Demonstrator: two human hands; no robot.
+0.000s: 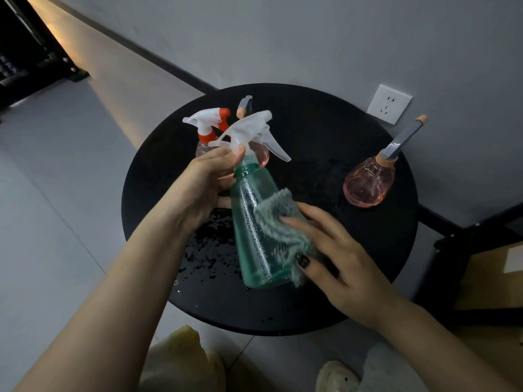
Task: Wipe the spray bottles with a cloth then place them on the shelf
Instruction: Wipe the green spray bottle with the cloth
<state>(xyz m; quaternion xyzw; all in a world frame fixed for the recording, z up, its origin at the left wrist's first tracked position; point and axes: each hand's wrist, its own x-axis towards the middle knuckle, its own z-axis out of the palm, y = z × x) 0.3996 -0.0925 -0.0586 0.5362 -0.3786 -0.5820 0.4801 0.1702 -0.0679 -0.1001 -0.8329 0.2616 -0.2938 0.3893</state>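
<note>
A green translucent spray bottle (254, 222) with a white trigger head is held tilted above the round black table (325, 142). My left hand (203, 185) grips it at the neck. My right hand (336, 250) presses a grey cloth (283, 224) against the bottle's right side. Behind it stand a clear bottle with a white and orange trigger (209, 123) and a pink bottle (261, 154), partly hidden by the green one. Another round pink bottle with a grey pump top (370, 182) stands at the table's right.
Water drops lie on the table's front left (206, 250). A wall socket (389, 104) is on the grey wall behind. Dark furniture (28, 58) stands far left; a dark frame with a cardboard box (486, 281) is at the right. A shoe (336, 376) shows below.
</note>
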